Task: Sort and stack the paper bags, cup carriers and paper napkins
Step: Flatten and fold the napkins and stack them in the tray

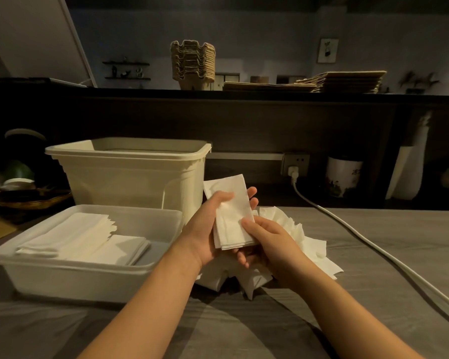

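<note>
Cradling a folded sheaf of napkins [231, 221] in the left hand [208, 229], thumb across its face; pinching its near corner with the right hand [267, 239]. Hovering over the loose napkin pile [298, 237] on the bench [360, 260], pointing lengthwise away from the body. Leftward next, probably: into the shallow tray [75, 264] just beside the left hand, onto the stacked napkins [88, 237].
</note>
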Tool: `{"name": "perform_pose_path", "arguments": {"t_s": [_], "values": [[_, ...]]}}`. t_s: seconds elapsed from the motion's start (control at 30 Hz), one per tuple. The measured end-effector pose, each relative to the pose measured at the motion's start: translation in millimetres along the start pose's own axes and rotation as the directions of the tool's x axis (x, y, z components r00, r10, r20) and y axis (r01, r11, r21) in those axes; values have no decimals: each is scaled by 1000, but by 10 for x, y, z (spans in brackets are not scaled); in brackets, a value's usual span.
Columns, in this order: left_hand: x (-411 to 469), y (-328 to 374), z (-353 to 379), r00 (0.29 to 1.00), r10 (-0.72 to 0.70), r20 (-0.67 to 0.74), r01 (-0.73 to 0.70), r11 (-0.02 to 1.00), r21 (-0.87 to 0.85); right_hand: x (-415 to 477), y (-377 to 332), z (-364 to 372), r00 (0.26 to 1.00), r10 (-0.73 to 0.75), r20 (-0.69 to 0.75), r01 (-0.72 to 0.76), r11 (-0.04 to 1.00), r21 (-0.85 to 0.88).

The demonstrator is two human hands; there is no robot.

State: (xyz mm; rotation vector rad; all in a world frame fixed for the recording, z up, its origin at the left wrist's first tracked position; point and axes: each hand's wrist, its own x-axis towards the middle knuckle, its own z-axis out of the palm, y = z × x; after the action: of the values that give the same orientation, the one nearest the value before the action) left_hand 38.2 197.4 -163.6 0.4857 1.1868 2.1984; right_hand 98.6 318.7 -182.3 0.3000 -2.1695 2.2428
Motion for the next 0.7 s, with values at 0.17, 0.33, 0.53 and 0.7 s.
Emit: {"name": "perform_pose_path", "arguments": {"t_s": [0.17, 0.33, 0.53, 0.7], "values": [[11, 1, -33, 1000, 11, -28, -10, 999, 49, 1, 2, 1, 999, -10, -44, 8, 999, -46], [34, 22, -43, 998, 31, -54, -32, 999, -27, 6, -5, 20, 999, -13, -37, 10, 994, -105], [41, 36, -53, 996, 39, -79, -41, 999, -16, -1, -8, 20, 1000, -13, -7, 13, 995, -97], [14, 38, -15, 998, 43, -49, -45, 998, -41, -2, -13, 7, 1000, -9, -2, 9, 996, -91]]}}
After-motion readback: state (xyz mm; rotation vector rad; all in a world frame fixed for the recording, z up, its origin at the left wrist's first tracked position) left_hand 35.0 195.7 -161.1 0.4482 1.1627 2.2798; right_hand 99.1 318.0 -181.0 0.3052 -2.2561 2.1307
